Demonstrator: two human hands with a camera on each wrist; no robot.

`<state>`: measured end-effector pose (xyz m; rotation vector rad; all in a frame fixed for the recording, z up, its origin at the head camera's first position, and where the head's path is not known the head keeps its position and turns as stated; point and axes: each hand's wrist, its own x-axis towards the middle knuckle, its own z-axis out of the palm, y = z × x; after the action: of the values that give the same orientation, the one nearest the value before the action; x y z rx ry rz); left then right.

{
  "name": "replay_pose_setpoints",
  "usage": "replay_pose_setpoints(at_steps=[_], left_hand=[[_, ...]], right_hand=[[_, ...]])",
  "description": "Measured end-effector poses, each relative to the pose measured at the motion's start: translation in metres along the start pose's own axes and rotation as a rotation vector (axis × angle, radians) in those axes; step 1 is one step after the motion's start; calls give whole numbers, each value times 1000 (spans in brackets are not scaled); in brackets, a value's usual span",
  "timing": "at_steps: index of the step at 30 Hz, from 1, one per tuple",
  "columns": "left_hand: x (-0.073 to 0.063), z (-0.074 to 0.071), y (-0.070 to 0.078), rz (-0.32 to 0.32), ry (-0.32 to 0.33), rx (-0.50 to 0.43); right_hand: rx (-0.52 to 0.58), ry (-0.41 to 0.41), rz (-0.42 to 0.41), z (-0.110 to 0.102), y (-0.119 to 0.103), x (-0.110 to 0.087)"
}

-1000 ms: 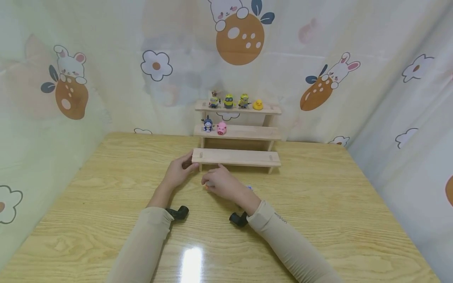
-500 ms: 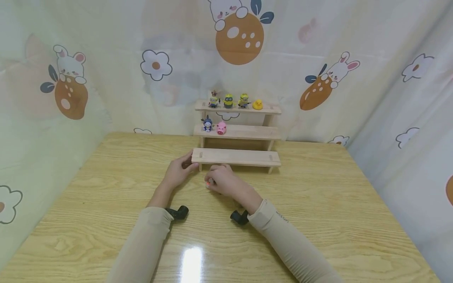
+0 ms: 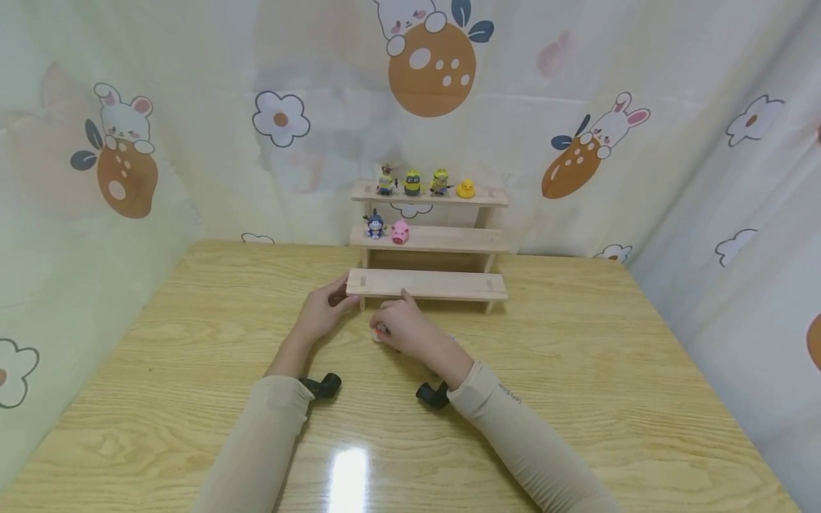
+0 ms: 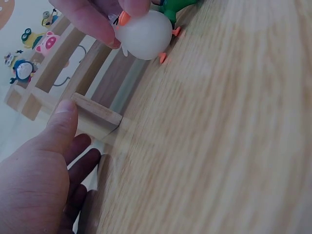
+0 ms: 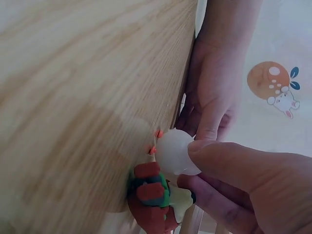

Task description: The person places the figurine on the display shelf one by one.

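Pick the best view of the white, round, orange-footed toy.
Left wrist: the toy is large, feet and orange beak-like part visible. Right wrist: body, feet, right hand overlapping. Head: small, partly hidden by that hand.

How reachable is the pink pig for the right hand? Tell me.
Probably not now: the right hand pinches a white figure, though nothing visible blocks the pink pig on the middle shelf.

In the head view, the table [image 3: 577, 370] is brightly and evenly lit; a white glare is reflected on it, nearer the camera than the left hand [image 3: 321, 313] and right hand [image 3: 410, 331]. Dimmer, softer pictures are given at the wrists, the left fingers being darkly shaded.
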<state>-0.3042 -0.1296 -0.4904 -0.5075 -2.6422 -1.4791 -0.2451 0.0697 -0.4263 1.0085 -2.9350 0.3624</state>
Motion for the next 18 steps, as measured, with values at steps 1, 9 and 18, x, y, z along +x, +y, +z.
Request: replay_pose_setpoints(at_steps=[1,9,18], left_hand=[[0,0,0,-1,-1,1],[0,-1,-1,-16,2,22],[1,0,-2,-9,0,10]], right_hand=[[-7,-6,-1,0,0,0],[-29,-2,-31,0,0,3],[-6,100,-48,-21,5,-1]])
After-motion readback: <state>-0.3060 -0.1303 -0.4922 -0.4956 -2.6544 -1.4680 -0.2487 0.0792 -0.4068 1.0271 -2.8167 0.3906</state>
